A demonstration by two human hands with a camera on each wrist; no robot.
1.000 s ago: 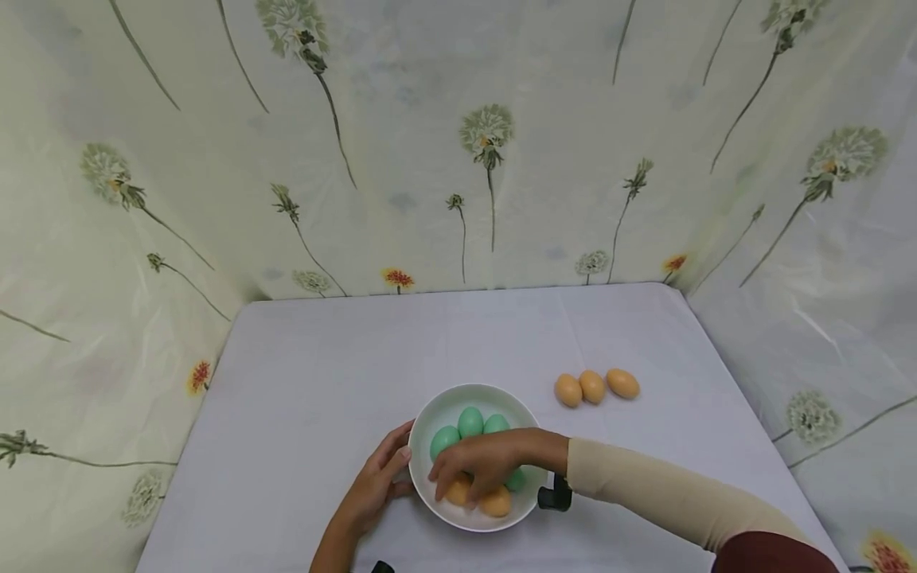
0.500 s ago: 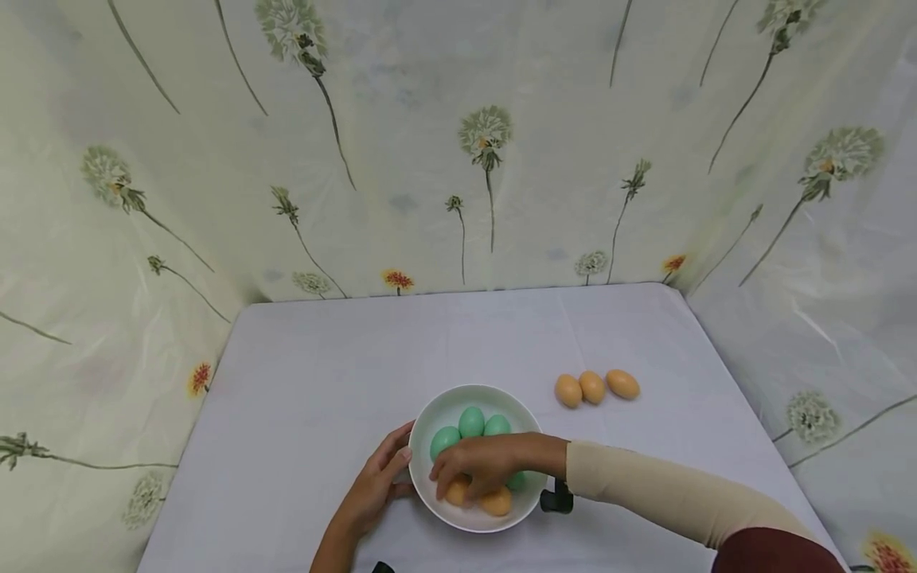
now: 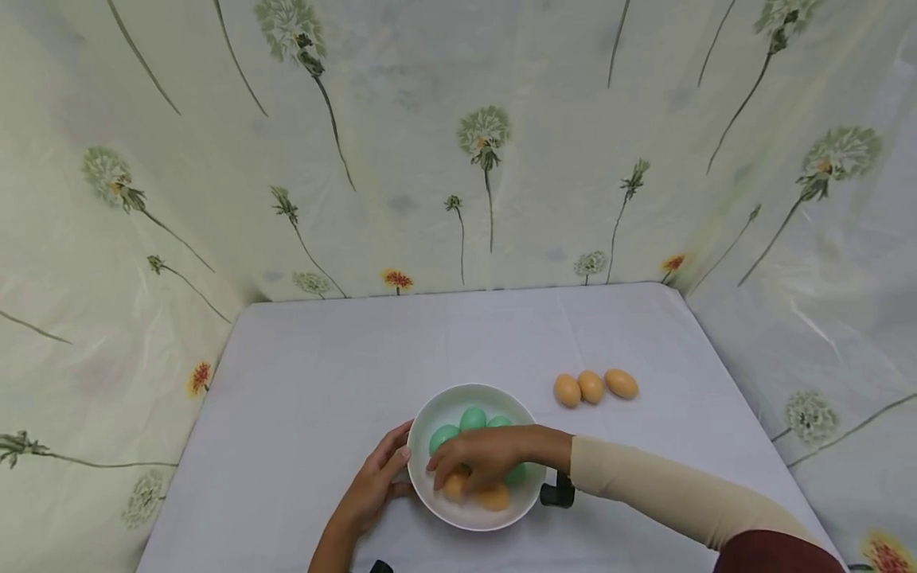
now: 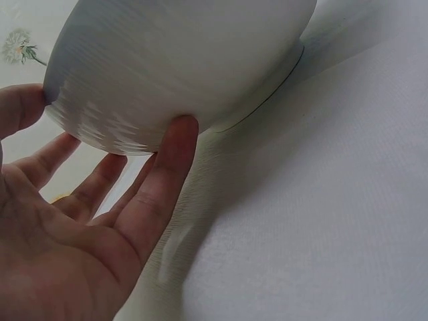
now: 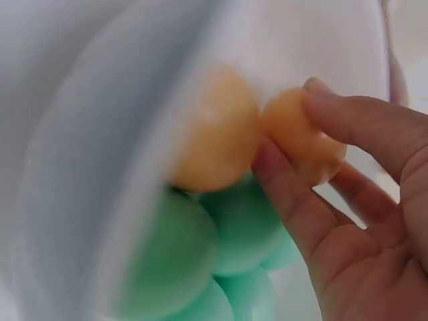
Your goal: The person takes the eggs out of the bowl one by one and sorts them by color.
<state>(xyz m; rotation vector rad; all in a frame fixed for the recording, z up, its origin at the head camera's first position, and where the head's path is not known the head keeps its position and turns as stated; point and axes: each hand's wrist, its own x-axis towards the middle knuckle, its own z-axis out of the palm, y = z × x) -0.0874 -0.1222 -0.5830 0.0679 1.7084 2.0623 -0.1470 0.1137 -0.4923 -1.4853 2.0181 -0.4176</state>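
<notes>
A white bowl (image 3: 476, 521) on the table holds several green eggs (image 3: 474, 419) and two visible orange eggs (image 3: 494, 499). With the thumb and fingers of my right hand (image 3: 478, 457), I grip one orange egg (image 5: 294, 130) inside the bowl, as the right wrist view shows. Another orange egg (image 5: 221, 130) lies right beside it, above the green eggs (image 5: 170, 261). My left hand (image 3: 371, 485) rests its spread fingers against the bowl's left outer wall (image 4: 180, 60). The right hand and forearm hide part of the bowl's contents in the head view.
Three more orange eggs (image 3: 591, 387) lie in a row on the white-covered table (image 3: 322, 358), behind and right of the bowl. A flower-printed curtain (image 3: 401, 159) surrounds the back and sides of the table.
My right hand has shifted slightly within the bowl, and the orange eggs have moved a little with it. The green eggs at the back have shifted slightly. My left hand has stayed in place.
</notes>
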